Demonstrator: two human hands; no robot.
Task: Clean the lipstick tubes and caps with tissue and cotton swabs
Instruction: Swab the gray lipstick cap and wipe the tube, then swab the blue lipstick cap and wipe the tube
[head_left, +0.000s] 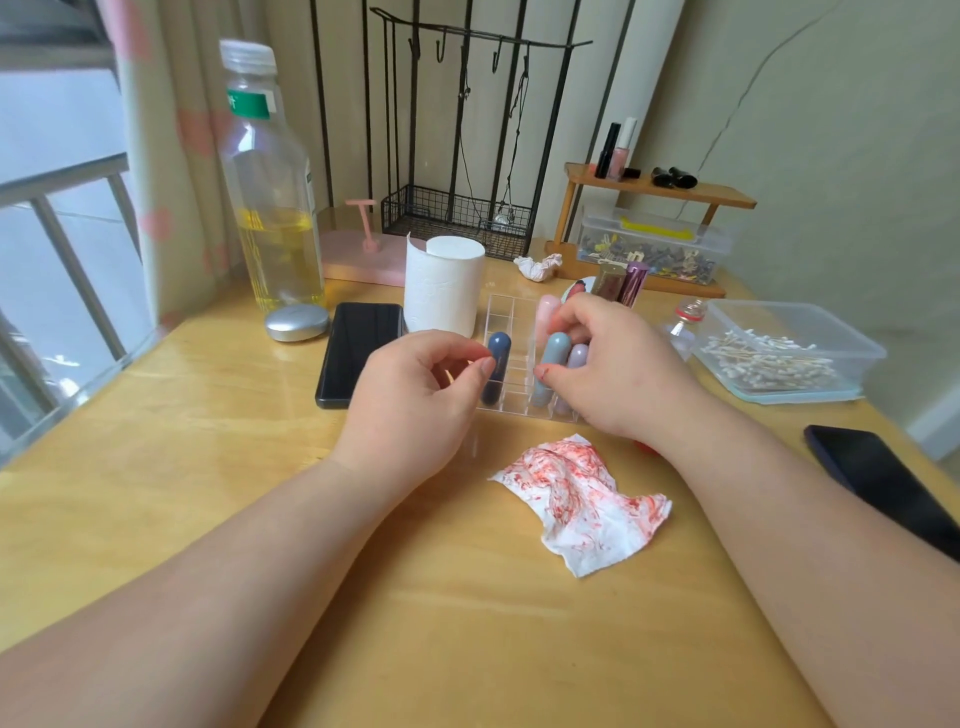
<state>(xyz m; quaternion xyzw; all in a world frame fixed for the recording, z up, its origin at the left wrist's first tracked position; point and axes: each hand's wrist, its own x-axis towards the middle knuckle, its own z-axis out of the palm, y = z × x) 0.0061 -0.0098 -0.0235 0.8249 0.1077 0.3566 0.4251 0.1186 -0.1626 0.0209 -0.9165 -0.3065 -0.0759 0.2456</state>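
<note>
Seemingly picking the next one to clean, the right hand (613, 374) gripped the grey tube (555, 353), the left hand (415, 400) curled against the blue tube (500, 345), its hold unclear; a straight lift looked due.

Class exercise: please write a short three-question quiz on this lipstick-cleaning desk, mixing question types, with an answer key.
1. True or false: the right hand holds the stained tissue.
2. Where are the cotton swabs? A: in the clear plastic box at the right; B: in the wire basket; C: beside the bottle.
3. Which hand is at the dark blue tube, not the grey-blue tube?
Key: 1 false, it lies on the table; 2 A; 3 the left hand.
</note>
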